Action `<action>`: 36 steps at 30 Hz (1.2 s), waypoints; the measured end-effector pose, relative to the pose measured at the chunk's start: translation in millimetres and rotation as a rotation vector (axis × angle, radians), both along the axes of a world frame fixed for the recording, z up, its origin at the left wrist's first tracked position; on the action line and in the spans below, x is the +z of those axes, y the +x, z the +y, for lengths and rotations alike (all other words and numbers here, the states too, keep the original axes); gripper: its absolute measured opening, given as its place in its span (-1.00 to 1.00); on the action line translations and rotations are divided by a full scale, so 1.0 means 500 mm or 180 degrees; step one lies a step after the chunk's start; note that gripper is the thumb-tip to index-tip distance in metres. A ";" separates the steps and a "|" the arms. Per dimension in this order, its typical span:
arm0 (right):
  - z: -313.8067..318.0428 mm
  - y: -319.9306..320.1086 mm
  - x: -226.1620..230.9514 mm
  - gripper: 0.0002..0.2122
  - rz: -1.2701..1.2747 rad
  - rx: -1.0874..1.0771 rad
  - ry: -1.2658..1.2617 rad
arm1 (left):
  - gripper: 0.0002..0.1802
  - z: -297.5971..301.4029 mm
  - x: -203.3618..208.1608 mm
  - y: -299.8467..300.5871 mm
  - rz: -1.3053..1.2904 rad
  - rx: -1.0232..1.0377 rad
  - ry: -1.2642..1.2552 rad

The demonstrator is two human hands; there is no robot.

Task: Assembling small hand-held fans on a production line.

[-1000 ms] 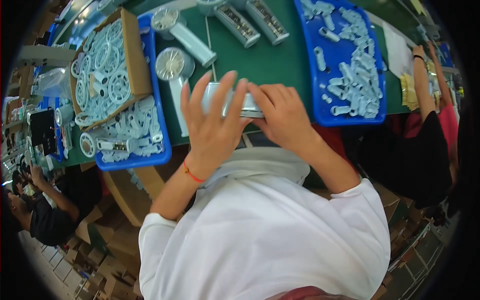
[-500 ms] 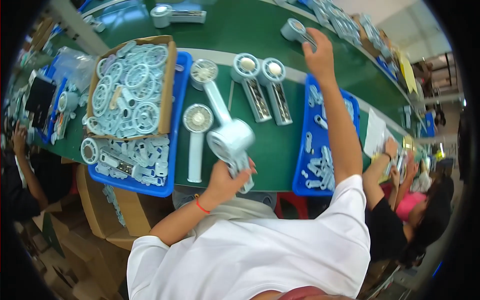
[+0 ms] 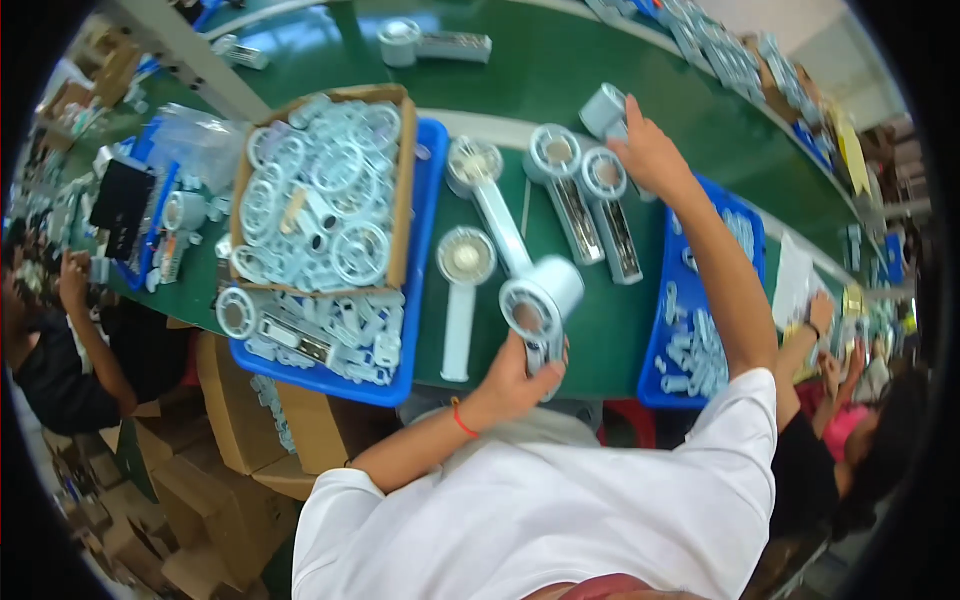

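Note:
My left hand (image 3: 512,382) is wrapped round the handle of a pale blue handheld fan (image 3: 562,284), its round head tilted up above the table's near edge. Farther off, my right hand (image 3: 652,158) grips another handheld fan (image 3: 602,110) by its handle, which the fingers mostly hide. Just below that hand lie an open-handled fan (image 3: 617,238) and a second open-handled fan (image 3: 574,215), with metallic parts showing in their handles. Left of the fan in my left hand, a closed-handled fan (image 3: 459,330) and a slanting fan (image 3: 502,225) rest on the green table.
A blue tray (image 3: 428,220) at left bears a cardboard box (image 3: 402,190) of pale blue rings and casings. Another blue tray (image 3: 655,335) with small parts stands at right. One more fan (image 3: 452,46) lies at the back. Co-workers sit on both sides.
The whole view has shifted, so things appear farther right. My right hand has brought its fan nearer to the open-handled pair. The fan in my left hand has turned, showing its round face more.

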State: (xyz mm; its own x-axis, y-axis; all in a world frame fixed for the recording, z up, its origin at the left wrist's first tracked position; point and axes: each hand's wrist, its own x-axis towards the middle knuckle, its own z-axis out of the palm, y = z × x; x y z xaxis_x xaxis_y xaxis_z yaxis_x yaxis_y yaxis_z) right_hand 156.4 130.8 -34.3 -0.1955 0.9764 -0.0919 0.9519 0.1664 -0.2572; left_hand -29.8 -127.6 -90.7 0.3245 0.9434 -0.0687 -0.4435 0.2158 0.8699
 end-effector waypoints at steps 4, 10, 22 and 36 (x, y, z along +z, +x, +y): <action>-0.070 0.036 0.009 -0.43 0.0462 -0.0068 0.0140 | -0.44 0.025 0.007 -0.012 -0.0294 -0.0381 -0.0398; -0.197 0.064 0.020 -0.70 0.0534 0.0148 0.1754 | -0.29 0.028 -0.004 0.001 -0.0654 -0.0403 0.0137; -0.552 -0.097 -0.012 -0.41 0.3469 -0.0622 0.0820 | -0.57 0.027 0.081 -0.009 0.1452 0.0090 0.1624; -0.541 -0.079 -0.027 -0.48 0.3350 -0.0221 0.0496 | -0.65 -0.003 0.079 0.002 0.1500 0.0644 0.0891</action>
